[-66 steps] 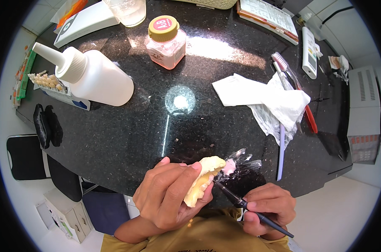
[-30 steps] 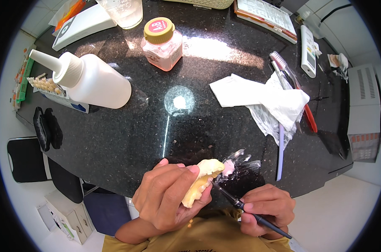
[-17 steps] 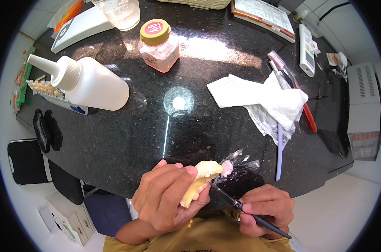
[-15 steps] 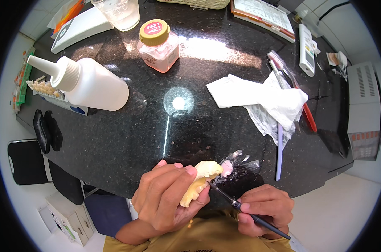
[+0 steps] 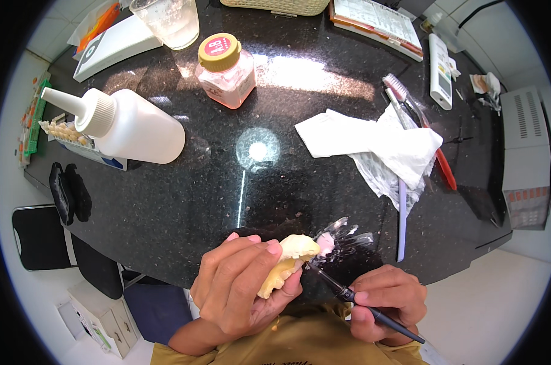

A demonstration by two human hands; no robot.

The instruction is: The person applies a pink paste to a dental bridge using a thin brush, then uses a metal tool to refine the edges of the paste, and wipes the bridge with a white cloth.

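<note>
My left hand (image 5: 233,286) grips a yellowish dental cast with tooth shapes (image 5: 275,283) at the lower middle, fingers wrapped over its left side. In my right hand (image 5: 388,298) is a slim black pen-like tool (image 5: 336,286), slanting up-left; its fine tip is at the cast's right edge, where a small pale patch shows. Just beyond the cast, a blob of pink material (image 5: 325,243) sits among white smears on the dark stone worktop (image 5: 166,201). A lilac stick (image 5: 401,228) lies to the right, partly under crumpled white tissue (image 5: 367,134).
A white nozzle bottle (image 5: 142,125) stands left, beside tooth samples (image 5: 62,128). A pink jar with gold lid (image 5: 227,79) and a glass (image 5: 169,21) are behind. Brushes (image 5: 446,167), a white remote (image 5: 440,73) and notebooks (image 5: 376,24) lie right and back. A black pouch (image 5: 72,188) is at left.
The whole view has shifted slightly, as the head moved. The cast has moved slightly left in the picture, still in my left hand, and the tool tip has stayed at its edge.
</note>
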